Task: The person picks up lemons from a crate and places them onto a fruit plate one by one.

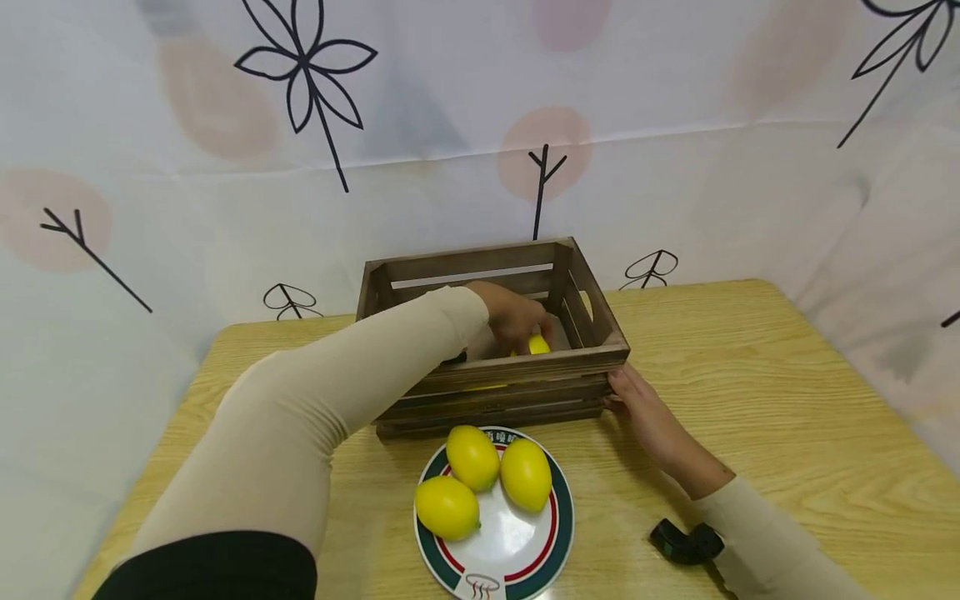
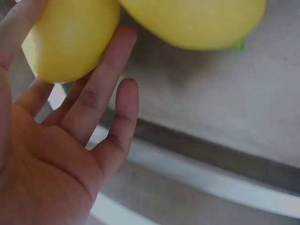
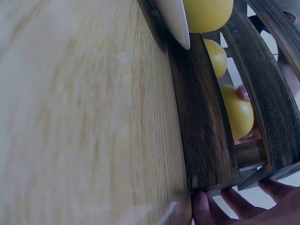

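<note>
A slatted dark wooden crate [image 1: 517, 367] stands on the table, lemons showing inside it. My left hand [image 1: 517, 321] reaches down into it, fingers and thumb around a lemon [image 2: 75, 42]. Through the slats in the right wrist view, fingertips show on both sides of that lemon [image 3: 237, 112]. Another lemon [image 2: 201, 21] lies beside it on the crate floor. The right hand [image 1: 648, 417] rests its fingertips against the crate's front right corner. In front of the crate, a plate [image 1: 517, 546] with a green and red rim bears three lemons [image 1: 472, 458].
A small black device [image 1: 684, 542] is by the right wrist, above the wooden table [image 1: 750, 375]. Behind the table hangs a pale printed cloth [image 1: 442, 200]. The plate stands close to the crate's front wall.
</note>
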### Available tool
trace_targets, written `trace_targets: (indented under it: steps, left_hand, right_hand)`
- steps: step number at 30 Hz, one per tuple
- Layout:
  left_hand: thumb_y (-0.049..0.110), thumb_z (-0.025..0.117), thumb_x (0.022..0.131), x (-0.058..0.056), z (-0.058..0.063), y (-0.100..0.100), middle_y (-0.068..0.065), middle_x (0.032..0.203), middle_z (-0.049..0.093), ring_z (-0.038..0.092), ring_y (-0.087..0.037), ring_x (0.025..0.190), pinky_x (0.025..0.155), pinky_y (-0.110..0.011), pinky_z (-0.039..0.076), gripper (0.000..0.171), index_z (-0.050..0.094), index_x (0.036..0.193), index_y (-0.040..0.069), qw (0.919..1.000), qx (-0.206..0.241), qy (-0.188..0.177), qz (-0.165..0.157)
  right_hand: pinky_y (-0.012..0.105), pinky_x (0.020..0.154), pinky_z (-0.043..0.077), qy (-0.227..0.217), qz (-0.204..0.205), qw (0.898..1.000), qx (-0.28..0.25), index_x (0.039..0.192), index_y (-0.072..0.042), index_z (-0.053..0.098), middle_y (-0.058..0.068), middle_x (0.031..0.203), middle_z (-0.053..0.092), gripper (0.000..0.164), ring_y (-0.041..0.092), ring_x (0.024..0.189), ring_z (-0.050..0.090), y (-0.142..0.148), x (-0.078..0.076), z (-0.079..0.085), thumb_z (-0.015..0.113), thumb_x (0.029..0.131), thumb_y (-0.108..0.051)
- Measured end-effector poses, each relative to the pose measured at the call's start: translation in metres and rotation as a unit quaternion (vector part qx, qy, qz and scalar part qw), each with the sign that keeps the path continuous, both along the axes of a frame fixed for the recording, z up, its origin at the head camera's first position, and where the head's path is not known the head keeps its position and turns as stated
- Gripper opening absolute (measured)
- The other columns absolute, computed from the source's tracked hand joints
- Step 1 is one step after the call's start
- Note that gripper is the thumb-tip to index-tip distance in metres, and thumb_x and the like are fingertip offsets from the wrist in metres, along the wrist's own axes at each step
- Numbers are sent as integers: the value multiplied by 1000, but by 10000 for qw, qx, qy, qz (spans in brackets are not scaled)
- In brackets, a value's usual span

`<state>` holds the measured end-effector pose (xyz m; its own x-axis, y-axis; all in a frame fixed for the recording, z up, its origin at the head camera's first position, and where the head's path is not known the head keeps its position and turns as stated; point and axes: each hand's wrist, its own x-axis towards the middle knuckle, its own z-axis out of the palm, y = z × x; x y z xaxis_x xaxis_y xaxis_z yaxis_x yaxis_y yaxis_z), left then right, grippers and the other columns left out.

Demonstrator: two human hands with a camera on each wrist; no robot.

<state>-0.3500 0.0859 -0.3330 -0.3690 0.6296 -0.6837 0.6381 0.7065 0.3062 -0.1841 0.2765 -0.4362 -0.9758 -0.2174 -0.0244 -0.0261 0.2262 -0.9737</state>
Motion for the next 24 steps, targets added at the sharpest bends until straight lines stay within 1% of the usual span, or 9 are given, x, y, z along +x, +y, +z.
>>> trace_targets:
  steps: [3, 4, 6, 8, 10, 13, 15, 19, 24]
  left_hand:
    - [23, 73, 92, 0, 9, -7, -5, 124, 53, 64, -17, 99, 87, -29, 57, 49, 51, 136, 17, 9991, 294, 67, 290]
    - [24, 75, 91, 0, 14, -10, -5, 123, 52, 64, -17, 100, 87, -29, 58, 50, 51, 134, 16, 9982, 455, 89, 375]
    - [26, 78, 88, -1, 24, -15, -6, 122, 53, 64, -18, 100, 87, -31, 58, 51, 51, 130, 15, 9950, 836, 186, 505]
    - [24, 80, 86, 0, 35, -22, -7, 123, 52, 62, -20, 100, 86, -32, 59, 52, 50, 126, 13, 9896, 1263, 188, 662]
    - [22, 80, 86, 1, 46, -28, -9, 125, 51, 61, -21, 101, 86, -33, 59, 52, 48, 126, 12, 9836, 1610, 211, 782]
    - [21, 78, 86, 4, 61, -37, -8, 132, 51, 59, -21, 103, 88, -31, 58, 53, 47, 128, 12, 9747, 2020, 439, 852]
    - [23, 77, 87, 6, 70, -42, -7, 134, 52, 58, -20, 105, 89, -29, 56, 53, 46, 128, 13, 9694, 2219, 677, 804]
    - [28, 76, 87, 13, 83, -51, -5, 130, 56, 58, -19, 105, 89, -26, 53, 55, 44, 130, 16, 9569, 2584, 1093, 751]
    - [27, 76, 85, 27, 96, -63, -6, 131, 55, 58, -19, 105, 89, -27, 53, 58, 44, 133, 17, 9402, 3058, 1220, 872]
  right_hand:
    - [53, 115, 29, 34, 65, 10000, 20, 162, -11, -1, 21, 166, 5, 63, 41, 151, 9, -2, 0, 0, 22, 111, -41]
    - [59, 115, 26, 43, 87, 10000, 16, 162, -12, -1, 21, 167, 4, 63, 41, 152, 8, -3, 0, -1, 22, 111, -41]
    - [62, 114, 24, 63, 117, 9999, 6, 162, -12, -1, 20, 167, 4, 63, 41, 152, 7, -4, -1, -2, 22, 111, -40]
    - [53, 115, 30, 75, 121, 9999, 54, 162, -12, -1, 20, 167, 4, 63, 40, 152, 7, -4, -2, -2, 22, 111, -40]
    - [35, 112, 36, 89, 102, 9998, 132, 161, -11, -1, 21, 166, 5, 63, 40, 152, 9, -4, -2, -3, 23, 111, -40]
    - [13, 99, 38, 131, 62, 9997, 191, 161, -10, -1, 22, 166, 7, 64, 41, 151, 11, -3, -3, -2, 24, 110, -41]
    - [7, 94, 36, 167, 69, 9997, 170, 161, -10, -1, 24, 165, 8, 64, 43, 149, 13, -2, -3, -2, 23, 110, -40]
    - [5, 93, 36, 196, 99, 9997, 120, 161, -11, -2, 24, 165, 7, 64, 45, 148, 15, 0, -3, -2, 23, 110, -40]
    - [3, 92, 35, 130, 113, 9998, 77, 161, -9, -4, 24, 166, 3, 67, 45, 149, 11, 2, -3, -1, 22, 110, -43]
